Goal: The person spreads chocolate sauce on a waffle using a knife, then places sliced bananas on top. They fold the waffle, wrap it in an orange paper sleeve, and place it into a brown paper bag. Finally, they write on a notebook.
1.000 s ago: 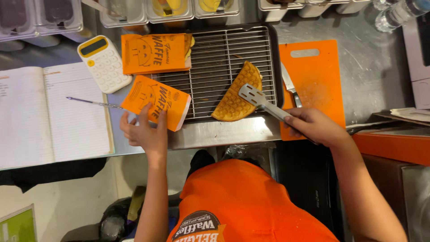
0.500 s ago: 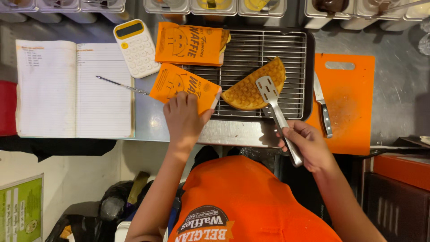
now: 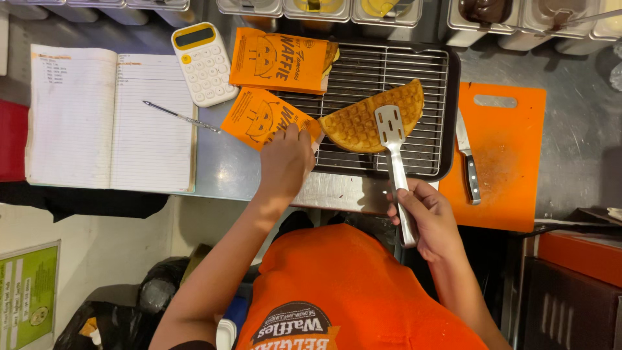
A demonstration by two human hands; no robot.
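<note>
Left hand covers the near corner of the paper sleeve. Tubs cut off at top edge. Notebook writing too small to tell.
</note>
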